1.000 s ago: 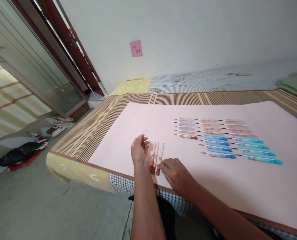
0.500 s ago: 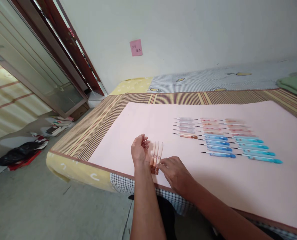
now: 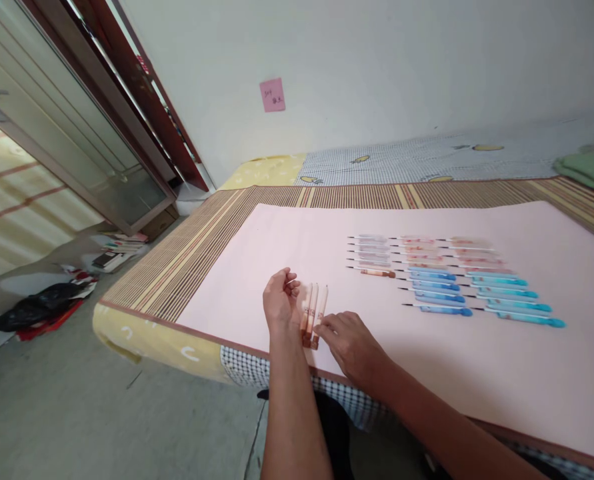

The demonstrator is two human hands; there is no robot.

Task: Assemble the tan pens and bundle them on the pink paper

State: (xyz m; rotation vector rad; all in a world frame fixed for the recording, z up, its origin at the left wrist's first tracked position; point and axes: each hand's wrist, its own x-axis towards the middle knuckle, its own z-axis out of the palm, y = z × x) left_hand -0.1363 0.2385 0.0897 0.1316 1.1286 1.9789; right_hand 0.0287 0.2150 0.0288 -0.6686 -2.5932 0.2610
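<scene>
Several slim pen barrels, whitish at the tip and brown at the lower end, lie side by side on a pale pink sheet (image 3: 237, 287) near its front edge. My right hand (image 3: 351, 340) has its thumb and forefinger closed on the rightmost brown pen barrel (image 3: 323, 301), which is slightly apart from the others. To the left of these barrels rests my left hand (image 3: 279, 301), palm turned inward and fingers curled. A thin pale sliver shows at its fingertips, too small to make out. My left wrist partly covers the lower ends of the brown barrels (image 3: 307, 310).
Beyond my right hand lie rows of pen barrels with black-tipped refills beside them: clear ones (image 3: 374, 249), reddish ones (image 3: 419, 259), blue ones (image 3: 437, 297) and turquoise ones (image 3: 519, 307). One brown barrel (image 3: 377, 273) lies there too. A striped mat (image 3: 177, 273) is under the sheet.
The rightmost brown pen barrel has shifted slightly to the right, away from its neighbours, under my right fingers. My left hand has hardly moved.
</scene>
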